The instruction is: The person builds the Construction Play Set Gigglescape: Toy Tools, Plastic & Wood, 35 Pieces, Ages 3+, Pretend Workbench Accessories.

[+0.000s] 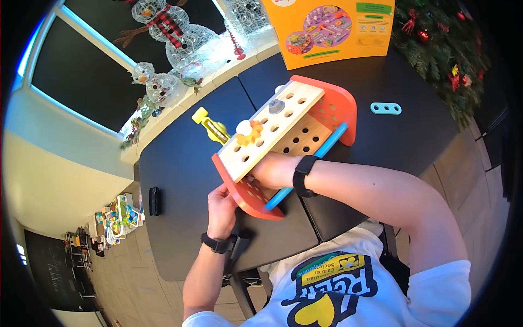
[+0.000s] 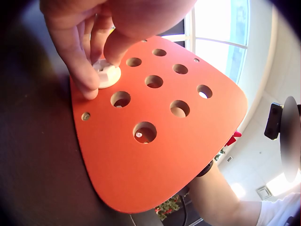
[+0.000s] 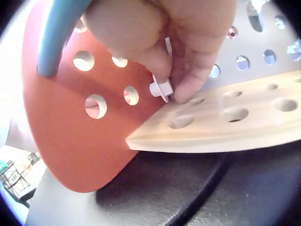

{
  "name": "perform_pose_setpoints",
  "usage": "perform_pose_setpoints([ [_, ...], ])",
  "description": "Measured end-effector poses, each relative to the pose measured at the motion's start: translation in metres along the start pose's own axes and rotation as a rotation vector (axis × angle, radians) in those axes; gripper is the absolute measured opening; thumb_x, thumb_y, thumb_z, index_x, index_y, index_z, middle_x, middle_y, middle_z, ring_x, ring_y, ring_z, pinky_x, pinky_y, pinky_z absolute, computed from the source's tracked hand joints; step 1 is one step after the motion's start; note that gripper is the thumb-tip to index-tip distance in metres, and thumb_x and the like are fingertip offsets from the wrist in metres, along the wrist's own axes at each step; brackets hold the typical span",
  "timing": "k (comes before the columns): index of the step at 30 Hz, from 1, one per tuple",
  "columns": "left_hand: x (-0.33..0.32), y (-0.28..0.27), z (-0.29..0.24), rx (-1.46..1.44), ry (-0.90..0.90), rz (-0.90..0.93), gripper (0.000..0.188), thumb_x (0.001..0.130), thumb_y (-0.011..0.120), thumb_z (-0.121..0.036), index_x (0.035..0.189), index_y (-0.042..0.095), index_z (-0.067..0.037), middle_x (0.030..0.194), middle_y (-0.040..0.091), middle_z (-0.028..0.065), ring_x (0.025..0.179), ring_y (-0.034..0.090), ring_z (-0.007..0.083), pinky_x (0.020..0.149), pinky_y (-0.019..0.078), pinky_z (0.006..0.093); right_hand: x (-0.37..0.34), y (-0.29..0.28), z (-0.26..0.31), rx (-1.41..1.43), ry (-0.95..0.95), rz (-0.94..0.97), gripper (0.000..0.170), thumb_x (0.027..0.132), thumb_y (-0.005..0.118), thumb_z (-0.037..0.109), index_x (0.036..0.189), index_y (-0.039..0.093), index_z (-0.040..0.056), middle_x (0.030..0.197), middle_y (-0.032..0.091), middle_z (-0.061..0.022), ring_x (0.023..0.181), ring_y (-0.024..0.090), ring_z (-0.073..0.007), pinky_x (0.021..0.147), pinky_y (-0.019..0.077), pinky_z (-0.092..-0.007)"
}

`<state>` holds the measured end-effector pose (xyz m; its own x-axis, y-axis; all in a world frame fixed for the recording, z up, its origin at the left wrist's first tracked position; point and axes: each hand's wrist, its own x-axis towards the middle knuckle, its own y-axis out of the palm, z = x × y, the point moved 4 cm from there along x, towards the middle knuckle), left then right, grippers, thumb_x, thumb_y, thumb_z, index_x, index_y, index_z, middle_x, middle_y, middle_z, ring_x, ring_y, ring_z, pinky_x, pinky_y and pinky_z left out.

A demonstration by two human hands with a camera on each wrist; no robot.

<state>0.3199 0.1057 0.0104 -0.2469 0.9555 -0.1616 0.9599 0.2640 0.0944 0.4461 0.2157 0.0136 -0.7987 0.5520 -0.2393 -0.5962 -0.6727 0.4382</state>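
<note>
A wooden toy toolbox with a holed top board (image 1: 283,117), red side panels (image 1: 340,103) and a blue bar (image 1: 332,140) stands tilted before me. My left hand (image 1: 220,210) is at the outer face of the near-left red panel (image 2: 136,165). Its fingertips pinch a white, faceted nut (image 2: 109,76) against that panel. Under the top board, my right hand (image 1: 272,170) reaches inside the toolbox. There its thumb and finger pinch a white flanged bolt (image 3: 162,89) close to the panel's inner face, beside the pale wooden board (image 3: 207,132).
On the top board sit an orange gear (image 1: 249,133) with a white piece and a grey bolt (image 1: 277,106). A yellow toy tool (image 1: 212,126) juts out behind. Teal three-hole strip (image 1: 385,108), black case (image 1: 155,201) and yellow box (image 1: 338,32) rest on the black table (image 1: 180,163).
</note>
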Motion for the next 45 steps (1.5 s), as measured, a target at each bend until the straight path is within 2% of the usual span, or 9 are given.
perform_pose_setpoints([
  [2,0.001,-0.002,0.002,0.002,-0.021,-0.003,0.021,0.101,0.065,-0.001,0.119,0.071,0.007,0.110,0.076,0.0096,0.094,0.071,0.0140,0.087,0.0590,0.0296,-0.011,-0.004,0.015,-0.732,-0.276,0.024,0.026,0.111,0.044,0.029,0.111,0.062,0.0105,0.117,0.070,-0.0037,0.100,0.063,-0.0102,0.086,0.0529,-0.0331],
  [5,0.002,-0.003,0.004,0.007,-0.051,-0.016,0.021,0.101,0.064,-0.002,0.119,0.071,0.007,0.110,0.076,0.0093,0.094,0.071,0.0138,0.087,0.0593,0.0300,-0.019,0.000,0.026,-1.002,-0.289,0.007,0.029,0.091,0.069,0.006,0.120,0.067,0.0063,0.120,0.070,-0.0177,0.112,0.066,-0.0350,0.095,0.0534,-0.0418],
  [8,0.002,-0.002,0.004,0.014,-0.054,-0.018,0.021,0.102,0.064,-0.002,0.120,0.071,0.007,0.111,0.076,0.0095,0.094,0.071,0.0138,0.088,0.0593,0.0300,-0.019,0.000,0.023,-0.675,-0.168,-0.031,0.021,0.099,0.061,0.011,0.119,0.065,0.0057,0.116,0.071,-0.0144,0.106,0.067,-0.0274,0.093,0.0539,-0.0387],
  [10,0.002,-0.002,0.005,0.013,-0.053,-0.015,0.021,0.102,0.063,-0.002,0.120,0.071,0.007,0.111,0.076,0.0096,0.094,0.071,0.0139,0.088,0.0594,0.0301,-0.017,0.005,0.017,-0.010,0.093,-0.086,0.019,0.104,0.055,0.015,0.118,0.063,0.0052,0.113,0.071,-0.0122,0.101,0.067,-0.0217,0.091,0.0539,-0.0367],
  [16,0.002,-0.002,0.003,0.013,-0.061,-0.017,0.022,0.102,0.063,-0.002,0.121,0.070,0.007,0.111,0.075,0.0100,0.095,0.072,0.0143,0.088,0.0597,0.0305,-0.030,0.005,0.036,-0.653,-0.191,-0.047,0.020,0.109,0.049,0.022,0.112,0.062,0.0074,0.103,0.068,-0.0058,0.090,0.061,-0.0136,0.081,0.0529,-0.0332],
  [25,-0.001,0.003,-0.002,-0.003,-0.073,-0.019,0.022,0.102,0.065,-0.003,0.121,0.070,0.007,0.111,0.076,0.0103,0.094,0.072,0.0149,0.086,0.0599,0.0304,-0.022,0.004,0.025,-0.305,-0.063,-0.019,0.020,0.107,0.050,0.020,0.115,0.061,0.0045,0.109,0.071,-0.0095,0.089,0.064,-0.0199,0.084,0.0530,-0.0371],
  [32,0.000,0.002,-0.001,-0.029,-0.071,-0.009,0.022,0.101,0.066,-0.003,0.120,0.070,0.007,0.111,0.076,0.0109,0.093,0.072,0.0149,0.085,0.0596,0.0301,-0.017,0.000,0.020,-0.634,-0.439,-0.015,0.029,0.108,0.047,0.037,0.105,0.058,0.0110,0.100,0.068,-0.0037,0.083,0.060,-0.0093,0.073,0.0513,-0.0327],
  [40,-0.002,0.002,-0.002,-0.040,-0.072,0.002,0.022,0.102,0.065,-0.003,0.120,0.070,0.008,0.112,0.075,0.0114,0.094,0.073,0.0161,0.086,0.0601,0.0310,-0.015,0.007,0.014,0.013,-0.007,-0.008,0.028,0.109,0.044,0.034,0.107,0.059,0.0108,0.100,0.069,-0.0042,0.084,0.062,-0.0106,0.075,0.0517,-0.0321],
  [45,-0.002,0.001,-0.001,-0.035,-0.085,-0.001,0.022,0.102,0.065,-0.003,0.120,0.070,0.008,0.111,0.075,0.0112,0.093,0.073,0.0158,0.085,0.0602,0.0305,-0.017,-0.004,0.015,-0.841,-0.388,0.058,0.029,0.110,0.044,0.033,0.109,0.060,0.0099,0.104,0.070,-0.0044,0.088,0.063,-0.0109,0.079,0.0521,-0.0321],
])
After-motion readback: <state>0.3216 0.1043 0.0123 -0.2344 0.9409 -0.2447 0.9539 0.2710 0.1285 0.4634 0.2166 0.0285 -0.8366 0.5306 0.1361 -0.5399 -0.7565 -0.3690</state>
